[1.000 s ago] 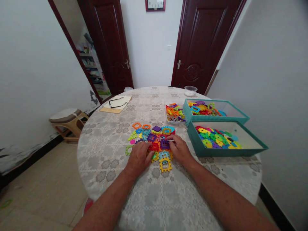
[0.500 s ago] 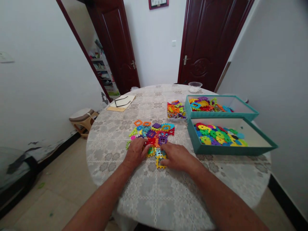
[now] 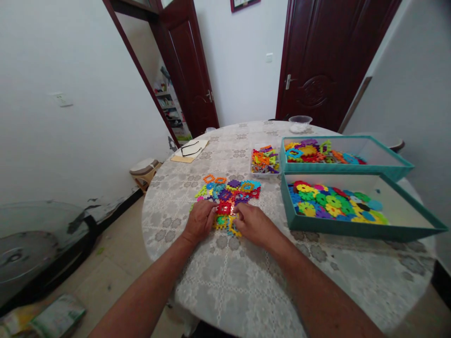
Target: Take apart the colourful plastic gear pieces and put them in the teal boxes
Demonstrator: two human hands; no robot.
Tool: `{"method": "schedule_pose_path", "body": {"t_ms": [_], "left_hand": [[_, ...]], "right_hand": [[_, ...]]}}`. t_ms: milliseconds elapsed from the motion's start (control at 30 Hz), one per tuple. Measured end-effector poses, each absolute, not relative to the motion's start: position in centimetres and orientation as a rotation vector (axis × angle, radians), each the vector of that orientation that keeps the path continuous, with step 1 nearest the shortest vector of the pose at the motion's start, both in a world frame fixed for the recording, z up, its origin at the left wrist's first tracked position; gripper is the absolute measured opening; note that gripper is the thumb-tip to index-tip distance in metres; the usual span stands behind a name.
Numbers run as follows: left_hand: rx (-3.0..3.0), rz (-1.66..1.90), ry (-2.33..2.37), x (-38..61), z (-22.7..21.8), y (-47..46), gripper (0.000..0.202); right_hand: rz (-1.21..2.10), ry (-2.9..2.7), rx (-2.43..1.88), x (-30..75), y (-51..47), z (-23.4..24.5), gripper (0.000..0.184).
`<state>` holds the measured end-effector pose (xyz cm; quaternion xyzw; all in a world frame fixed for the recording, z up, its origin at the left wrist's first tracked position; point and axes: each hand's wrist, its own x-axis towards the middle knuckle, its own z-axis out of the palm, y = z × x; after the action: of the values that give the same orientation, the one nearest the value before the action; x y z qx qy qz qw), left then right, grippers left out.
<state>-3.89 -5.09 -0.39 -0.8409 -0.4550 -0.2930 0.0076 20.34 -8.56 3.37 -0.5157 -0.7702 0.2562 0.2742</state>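
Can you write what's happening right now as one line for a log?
left hand: at pile of colored plastic pieces | right hand: at same pile | nearby: small tray, two teal boxes

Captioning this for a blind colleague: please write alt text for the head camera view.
The left hand and right hand rest on a loose patch of colourful interlocking plastic pieces on a round lace-patterned table. To the right sit a small clear tray of pieces and two open teal boxes holding more.
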Motion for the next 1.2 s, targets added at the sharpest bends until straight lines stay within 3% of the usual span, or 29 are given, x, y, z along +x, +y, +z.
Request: {"method": "schedule_pose_path", "body": {"t_ms": [333, 733, 933, 1200], "left_hand": [[-2.156, -1.342, -1.937, -4.8, -0.6, -4.4, 0.034], [-2.045, -1.441, -2.100, -5.2, -0.5, -4.1, 0.033], [-2.060, -1.442, -2.109, -5.1, -0.6, -4.0, 0.034], [-2.114, -1.479, -2.099, -5.3, -0.6, -3.9, 0.032]], "right_hand": [[0.614, -2.214, -1.585, 19.6, -8.3, 1.6, 0.020], [0.511, -2.243, -1.645, 19.2, -8.8, 1.5, 0.017], [0.699, -2.105, -1.438, 19.4, -8.7, 1.9, 0.008], [0.903, -1.688, -1.310, 19.8, -7.4, 2.3, 0.018]]}}
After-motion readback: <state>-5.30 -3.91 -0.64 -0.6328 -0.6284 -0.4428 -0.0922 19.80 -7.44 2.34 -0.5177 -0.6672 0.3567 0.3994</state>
